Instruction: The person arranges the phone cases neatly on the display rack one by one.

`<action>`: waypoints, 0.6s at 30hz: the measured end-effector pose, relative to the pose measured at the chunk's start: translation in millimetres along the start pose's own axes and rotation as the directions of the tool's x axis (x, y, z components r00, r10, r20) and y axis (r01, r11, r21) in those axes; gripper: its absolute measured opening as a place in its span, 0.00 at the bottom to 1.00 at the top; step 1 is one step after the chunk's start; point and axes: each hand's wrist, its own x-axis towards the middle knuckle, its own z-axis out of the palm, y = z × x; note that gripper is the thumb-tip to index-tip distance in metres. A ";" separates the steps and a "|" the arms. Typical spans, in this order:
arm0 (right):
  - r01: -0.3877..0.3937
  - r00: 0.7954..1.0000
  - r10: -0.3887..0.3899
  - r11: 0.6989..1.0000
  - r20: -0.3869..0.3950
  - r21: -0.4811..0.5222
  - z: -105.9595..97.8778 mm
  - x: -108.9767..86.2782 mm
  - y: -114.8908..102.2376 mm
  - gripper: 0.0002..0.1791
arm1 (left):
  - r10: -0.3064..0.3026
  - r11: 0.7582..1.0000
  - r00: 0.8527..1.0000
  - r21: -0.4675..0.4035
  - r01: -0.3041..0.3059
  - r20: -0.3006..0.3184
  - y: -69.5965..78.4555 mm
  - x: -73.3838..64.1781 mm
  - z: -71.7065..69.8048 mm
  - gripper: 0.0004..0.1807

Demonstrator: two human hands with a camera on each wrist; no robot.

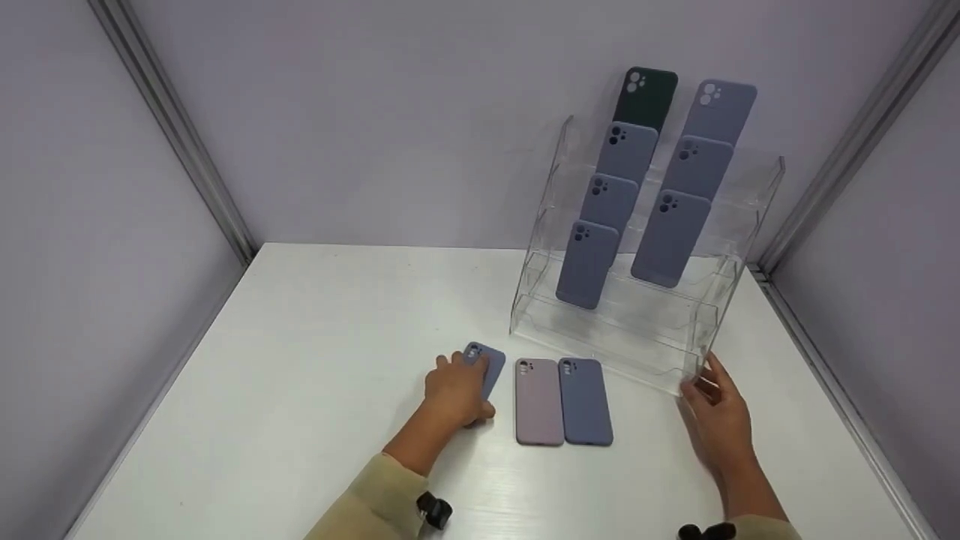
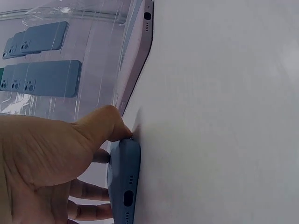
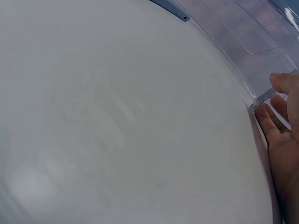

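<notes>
My left hand (image 1: 456,390) grips a blue-grey phone case (image 1: 493,369) at the table's middle, thumb on one long edge and fingers on the other. In the left wrist view the case's bottom end (image 2: 128,182) with its port cutout faces the camera. To its right, a pinkish phone case (image 1: 538,405) and another blue-grey phone case (image 1: 587,405) lie side by side. My right hand (image 1: 724,420) pinches the front right corner of a clear acrylic display stand (image 1: 630,349), thumb and fingers on its edge in the right wrist view.
Several blue-grey cases (image 1: 671,236) lean in two columns on the stand's tiers, with a dark green case (image 1: 649,97) at the top left and a paler one (image 1: 721,109) top right. The white table (image 1: 315,330) is bounded by pale panels (image 1: 390,135) at the back and sides.
</notes>
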 end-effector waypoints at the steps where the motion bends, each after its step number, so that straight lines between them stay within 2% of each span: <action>1: -0.001 1.000 0.001 1.000 0.004 0.005 0.1 0.0 -0.1 0.45 | -0.003 1.000 1.000 -0.020 0.003 -0.020 0.1 -0.2 0.5 0.51; 4: 0.003 1.000 -0.003 1.000 0.005 0.003 0.5 -0.3 -0.1 0.45 | -0.006 0.994 0.996 -0.111 -0.004 -0.091 2.4 -1.6 -0.3 0.52; 9: 0.017 1.000 -0.017 1.000 -0.006 0.005 0.8 -2.8 0.0 0.46 | 0.011 0.967 0.979 -0.246 -0.062 -0.202 11.7 -1.7 -6.2 0.59; 13: 0.022 1.000 -0.022 1.000 -0.004 0.003 0.6 -4.0 -0.3 0.45 | 0.027 0.958 0.968 -0.272 -0.096 -0.248 21.9 -1.5 -11.4 0.62; 18: 0.015 1.000 -0.015 1.000 -0.005 -0.013 0.4 -2.7 -0.9 0.46 | 0.059 0.954 0.962 -0.270 -0.134 -0.268 36.3 1.2 -16.1 0.62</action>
